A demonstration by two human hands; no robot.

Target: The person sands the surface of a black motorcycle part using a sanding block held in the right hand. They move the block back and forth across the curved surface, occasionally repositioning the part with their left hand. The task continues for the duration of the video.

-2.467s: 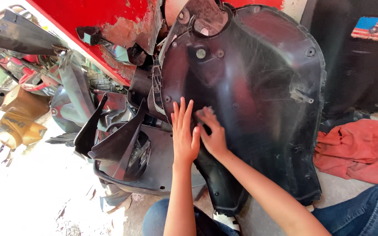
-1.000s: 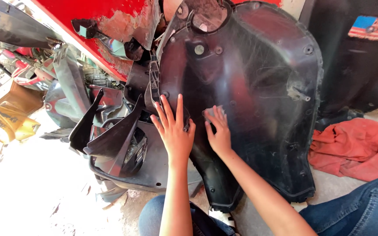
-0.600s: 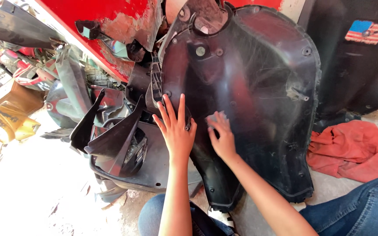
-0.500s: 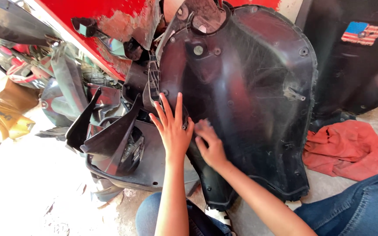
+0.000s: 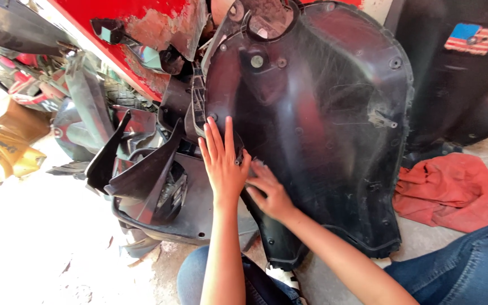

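— Sunlit concrete floor (image 5: pixel 40 265) is being seen beneath a stripped scooter; what is being handled?

— A large black plastic panel (image 5: pixel 323 130) is being pressed against the red frame (image 5: pixel 114 34). The left hand (image 5: pixel 223 164) is being laid flat on the panel's inner edge, fingers spread and released, nothing being gripped. The right hand (image 5: pixel 269 192) is being placed just beside it, fingertips curled against the panel; whether an edge is being pinched cannot be told.

— Which step is judged to be in hand?

— A seating or freeing of the panel's edge is probably being worked at, right under the fingertips, where it is meeting the dark footboard piece (image 5: pixel 193 209).

— What is being called for next?

— Steady pressure along that seam, likely, with the panel being kept from sliding. A red rag (image 5: pixel 453 192) is lying well apart, beyond the right hand.
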